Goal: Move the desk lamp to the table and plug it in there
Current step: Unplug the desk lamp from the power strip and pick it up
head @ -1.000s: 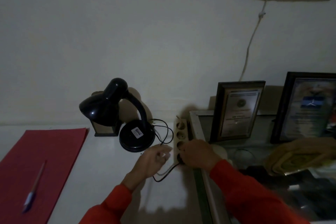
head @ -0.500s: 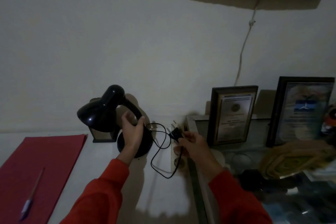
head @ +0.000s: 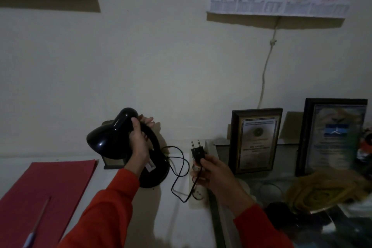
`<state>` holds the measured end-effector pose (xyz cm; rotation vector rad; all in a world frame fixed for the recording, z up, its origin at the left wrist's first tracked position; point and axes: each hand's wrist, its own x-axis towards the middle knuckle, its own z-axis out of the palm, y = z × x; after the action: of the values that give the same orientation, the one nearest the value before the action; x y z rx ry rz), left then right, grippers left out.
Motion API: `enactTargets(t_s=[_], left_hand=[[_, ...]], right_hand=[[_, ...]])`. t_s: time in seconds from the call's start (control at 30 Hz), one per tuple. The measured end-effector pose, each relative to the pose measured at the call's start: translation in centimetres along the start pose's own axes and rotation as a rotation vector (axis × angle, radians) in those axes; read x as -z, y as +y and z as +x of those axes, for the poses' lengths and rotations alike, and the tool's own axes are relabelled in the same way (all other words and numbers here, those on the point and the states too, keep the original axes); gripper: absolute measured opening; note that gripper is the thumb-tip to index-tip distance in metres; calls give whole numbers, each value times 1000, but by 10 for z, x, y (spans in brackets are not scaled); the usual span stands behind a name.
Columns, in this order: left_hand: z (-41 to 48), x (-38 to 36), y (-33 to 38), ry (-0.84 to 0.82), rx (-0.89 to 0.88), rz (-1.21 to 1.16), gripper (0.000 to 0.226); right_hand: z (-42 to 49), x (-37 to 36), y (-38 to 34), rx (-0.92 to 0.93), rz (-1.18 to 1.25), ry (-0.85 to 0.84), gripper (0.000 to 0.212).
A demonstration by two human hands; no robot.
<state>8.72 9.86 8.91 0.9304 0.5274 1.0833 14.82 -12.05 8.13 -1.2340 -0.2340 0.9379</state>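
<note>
Desk lamp (head: 124, 145) first: we have it by the curved neck, our left hand (head: 138, 143) wrapped around the black arm just behind the shade, so that grip is closed on the lamp itself. Its round base (head: 156, 171) looks tilted and seems to be coming off the white desk (head: 175, 225), though we cannot tell for sure whether an edge is touching. Our right hand (head: 213, 175) holds the black plug (head: 198, 152) pinched at its lower end, its two pins pointing up and free of any socket, so that grip is closed on the plug. The thin black cord (head: 177, 169) loops loosely between base and plug, sagging over the desk and across the white power strip (head: 198, 191) that lies along the desk's right edge, just below our right hand. We judge the unplugging done and the carrying step just beginning: the lamp is in hand but not yet on its way to the table, which we cannot make out in this view. The next move calls for lifting the base clear, keeping the slack cord gathered so it does not snag the power strip or drag across the framed certificate (head: 255, 141) standing just to the right, then turning away with both hands moving together so the cord stays loose.
</note>
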Motion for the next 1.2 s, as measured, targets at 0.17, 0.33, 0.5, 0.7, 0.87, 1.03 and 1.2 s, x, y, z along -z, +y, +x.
enactTargets(t_s=[0.17,0.33,0.5,0.7,0.87,1.03,1.2], left_hand=[[-20,9,8,-100,30,-45,39],[-36,27,23,-197,43,-66,55],[-51,45,53,-228,96,-7,65],[-77,57,108,-422,226,-25,76],[-107,58,145,-506,309,28,77],[-143,59,168,-584,350,59,75],[-180,48,187,-718,369,21,73]], right_hand=[[0,-5,-4,29,16,-38,19],[-3,-9,-6,63,34,-59,21],[-10,-22,-7,101,102,-70,20],[-37,-48,-19,237,150,-50,18],[-73,-64,-28,378,53,-40,19],[-124,-70,-35,483,66,-37,21],[-185,-62,-49,542,71,4,20]])
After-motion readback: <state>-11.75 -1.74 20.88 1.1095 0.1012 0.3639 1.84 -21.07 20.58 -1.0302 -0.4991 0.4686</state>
